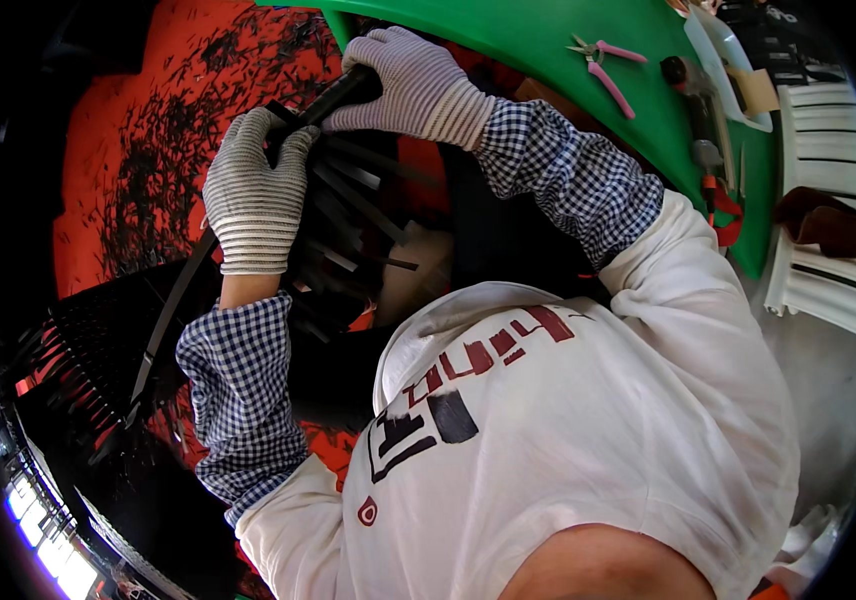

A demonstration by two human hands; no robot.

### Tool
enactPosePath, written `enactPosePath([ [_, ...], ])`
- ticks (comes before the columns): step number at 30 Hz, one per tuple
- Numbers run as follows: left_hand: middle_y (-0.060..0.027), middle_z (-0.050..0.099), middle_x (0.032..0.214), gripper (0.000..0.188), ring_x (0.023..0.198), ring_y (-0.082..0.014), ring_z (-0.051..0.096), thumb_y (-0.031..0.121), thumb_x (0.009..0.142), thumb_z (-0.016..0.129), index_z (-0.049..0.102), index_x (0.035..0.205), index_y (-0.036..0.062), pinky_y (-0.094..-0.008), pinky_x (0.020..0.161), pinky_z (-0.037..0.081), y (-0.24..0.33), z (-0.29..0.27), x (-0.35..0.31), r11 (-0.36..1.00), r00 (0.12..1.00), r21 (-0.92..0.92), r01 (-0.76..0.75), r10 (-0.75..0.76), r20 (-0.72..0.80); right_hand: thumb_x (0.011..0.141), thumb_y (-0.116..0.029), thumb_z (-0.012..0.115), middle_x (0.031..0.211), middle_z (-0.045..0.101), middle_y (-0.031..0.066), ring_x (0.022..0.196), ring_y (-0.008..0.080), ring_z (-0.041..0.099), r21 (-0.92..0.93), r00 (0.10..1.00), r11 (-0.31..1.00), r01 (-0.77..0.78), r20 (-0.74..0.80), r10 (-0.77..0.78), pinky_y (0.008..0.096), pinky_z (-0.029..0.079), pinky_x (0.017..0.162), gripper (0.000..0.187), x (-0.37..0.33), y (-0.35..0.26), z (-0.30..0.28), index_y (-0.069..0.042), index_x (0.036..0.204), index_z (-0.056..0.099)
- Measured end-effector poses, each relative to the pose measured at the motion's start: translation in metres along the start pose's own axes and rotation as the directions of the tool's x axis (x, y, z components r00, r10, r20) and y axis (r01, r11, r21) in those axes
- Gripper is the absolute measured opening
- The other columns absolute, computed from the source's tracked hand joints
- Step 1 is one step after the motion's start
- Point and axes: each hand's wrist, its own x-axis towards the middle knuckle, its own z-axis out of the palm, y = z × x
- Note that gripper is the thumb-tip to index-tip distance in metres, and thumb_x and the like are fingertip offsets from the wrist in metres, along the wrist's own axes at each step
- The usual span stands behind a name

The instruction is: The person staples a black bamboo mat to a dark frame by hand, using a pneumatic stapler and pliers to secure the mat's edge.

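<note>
Both my hands wear striped knit gloves and work close together at the upper middle. My right hand [410, 88] is closed around a dark bar-shaped piece [336, 97], whose near end reaches down to my left fingers. My left hand [260, 195] pinches dark material at that end; its exact shape is hidden by the fingers. Below the left wrist a long, thin black strip [170, 312] curves downward, and I cannot tell whether it is joined to the held piece. Several flat black strips [360, 192] fan out beneath my hands.
Small black clippings [163, 175] lie scattered over a red surface [98, 215]. To the right, a green table [538, 40] carries pink-handled cutters [608, 75], a dark power tool [693, 105] and a pale tray [718, 60]. White ribbed panels [838, 130] stand beyond it.
</note>
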Motion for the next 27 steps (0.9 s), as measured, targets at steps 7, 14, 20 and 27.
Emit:
enactPosePath([
  [7,-0.0113,0.068,0.089,0.025,0.079,-0.0292,0.067,0.026,0.083,0.077,0.067,0.090,0.0040,-0.0386,0.073,0.053,0.000,-0.012,-0.009,0.996,0.994,-0.002,0.093,-0.092,0.065,0.080,-0.051,0.076,0.124,0.059,0.0207,0.111,0.0371,0.060,0.552,0.968,0.824,-0.131,-0.110,0.227,0.0462,0.049,0.096,0.066,-0.050,0.057,-0.034,-0.012,0.129,0.058],
  [14,-0.0094,0.070,0.089,0.027,0.079,-0.0264,0.068,0.029,0.083,0.077,0.071,0.095,0.0064,-0.0385,0.074,0.054,-0.003,-0.002,0.006,0.988,0.986,-0.015,0.153,-0.152,0.064,0.086,-0.055,0.062,0.137,0.053,0.0173,0.123,0.0389,0.053,-0.271,0.500,0.429,-0.861,-0.598,0.626,0.0503,0.043,0.103,0.062,-0.216,0.244,-0.138,-0.019,0.136,0.053],
  [20,-0.0074,0.070,0.081,0.024,0.071,-0.0179,0.065,0.024,0.082,0.079,0.072,0.097,0.0060,-0.0326,0.071,0.054,0.000,0.000,0.002,0.965,0.976,-0.152,0.214,-0.217,-0.004,0.089,-0.057,0.060,0.135,0.058,0.0200,0.122,0.0388,0.057,-0.347,0.367,0.232,-0.909,-0.402,0.839,0.0499,0.046,0.102,0.070,-0.305,0.293,-0.142,-0.020,0.145,0.043],
  [27,-0.0038,0.069,0.077,0.020,0.066,-0.0141,0.062,0.023,0.084,0.078,0.076,0.098,0.0092,-0.0299,0.066,0.052,-0.003,0.004,0.009,0.934,0.958,-0.211,0.287,-0.286,0.038,0.089,-0.046,0.064,0.133,0.059,0.0230,0.119,0.0399,0.059,-0.385,0.435,0.318,-0.866,-0.269,0.859,0.0466,0.047,0.102,0.073,-0.281,0.304,-0.163,-0.017,0.150,0.035],
])
